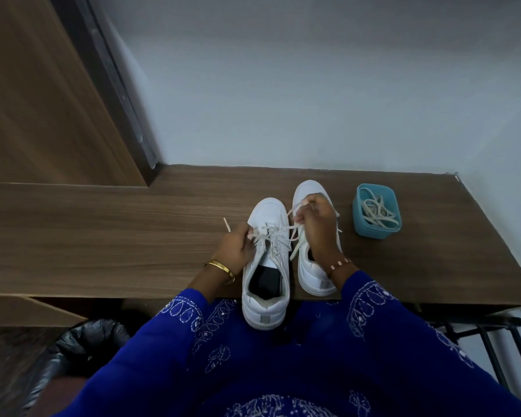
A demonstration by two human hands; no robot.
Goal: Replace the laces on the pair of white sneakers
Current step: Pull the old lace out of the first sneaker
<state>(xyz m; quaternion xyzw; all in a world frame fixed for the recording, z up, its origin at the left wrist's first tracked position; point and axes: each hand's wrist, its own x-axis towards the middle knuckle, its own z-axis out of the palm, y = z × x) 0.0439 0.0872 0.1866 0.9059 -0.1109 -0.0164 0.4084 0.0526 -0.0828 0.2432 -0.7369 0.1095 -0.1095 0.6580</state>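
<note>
Fingers of left hand (233,247) and right hand (315,218) pinch loosened cream lace (295,228) of white sneakers (265,278)

I sit at a wood-grain bench (103,236) pushed against a plain pale wall (313,85). At the bench's far left corner a tall wooden panel (36,100) with a dark edge strip rises. Below the bench's near left edge sits a bin lined with a black bag (85,341); under its right end stands a black metal frame (487,341). The light is dim and cool.
</note>
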